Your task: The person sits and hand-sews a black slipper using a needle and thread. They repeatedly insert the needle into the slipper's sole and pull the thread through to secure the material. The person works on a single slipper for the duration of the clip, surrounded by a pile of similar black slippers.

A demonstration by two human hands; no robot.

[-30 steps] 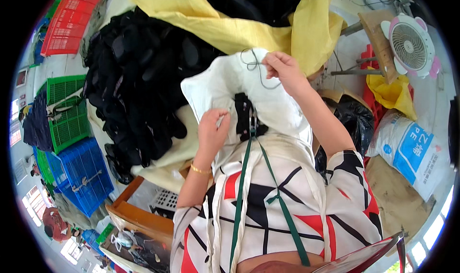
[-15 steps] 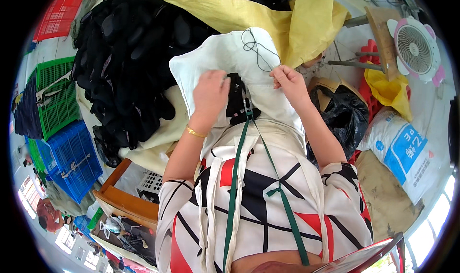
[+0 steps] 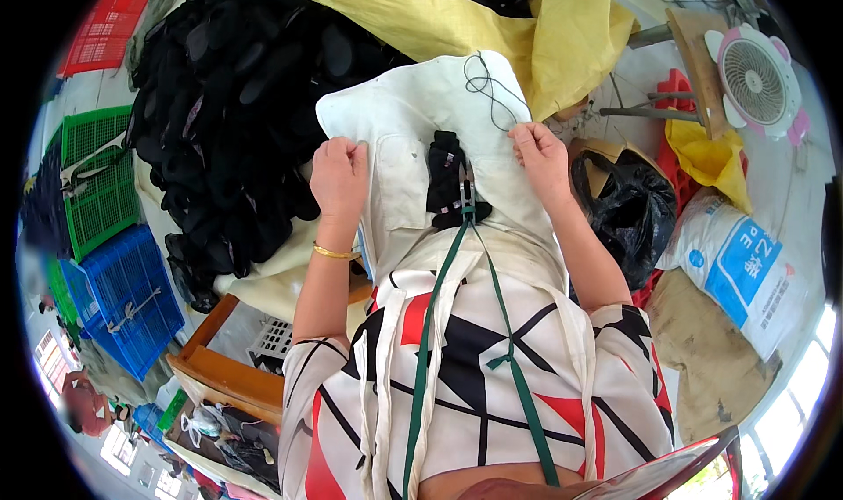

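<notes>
A white apron covers my lap. On it lies a small black fabric piece with pale marks near its ends. Over this rest metal thread snips hung on a green cord from my neck. A dark thread loops across the apron's upper right and runs to my right hand, whose fingertips pinch it. At the apron's left edge, my left hand is closed with fingers bent; whatever it may hold is too small to tell.
A big heap of black fabric pieces rises at left, beside a yellow sheet. Green and blue crates stand farther left. At right are a black plastic bag, a white sack and a fan.
My left hand has moved left, off the black fabric piece to the apron's left edge, uncovering the piece. My right hand has shifted slightly right, still pinching the thread.
</notes>
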